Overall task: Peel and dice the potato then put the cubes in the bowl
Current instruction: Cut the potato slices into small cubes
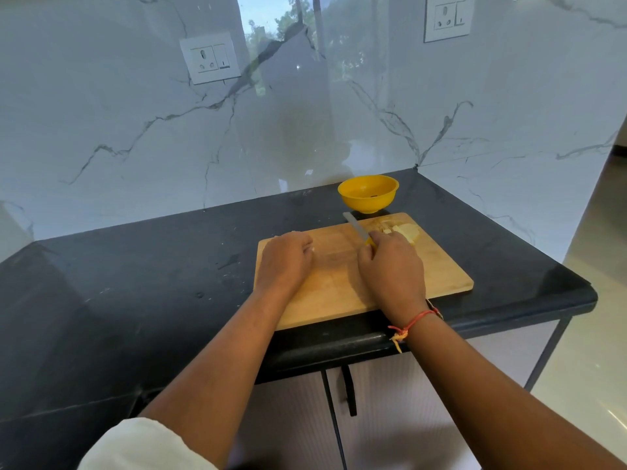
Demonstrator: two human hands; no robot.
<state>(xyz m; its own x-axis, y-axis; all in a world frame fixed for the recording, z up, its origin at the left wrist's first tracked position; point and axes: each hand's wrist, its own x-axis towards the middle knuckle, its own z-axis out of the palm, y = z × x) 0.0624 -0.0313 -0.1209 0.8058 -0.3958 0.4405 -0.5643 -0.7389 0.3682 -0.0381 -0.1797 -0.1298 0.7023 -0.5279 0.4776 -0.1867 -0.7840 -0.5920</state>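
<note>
1. A rectangular light wooden cutting board (336, 286) lies on the black stone counter (135, 300).
2. Pale peeled potato pieces (405, 232) sit near the board's far right corner.
3. The right hand (393, 269) grips a yellow-handled knife (355, 226), its blade angled toward the board's far edge.
4. The left hand (285, 261) rests on the board's left part with fingers curled under; whether it holds anything cannot be told.
5. A round yellow plastic bowl (368, 195) stands just behind the board.

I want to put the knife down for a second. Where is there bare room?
Bare cutting board lies right of the right hand, toward its near right corner, and between it and the left hand. The black countertop left of the board is open too. Crowded: the far right corner, potato pieces with the yellow bowl just behind.
</note>
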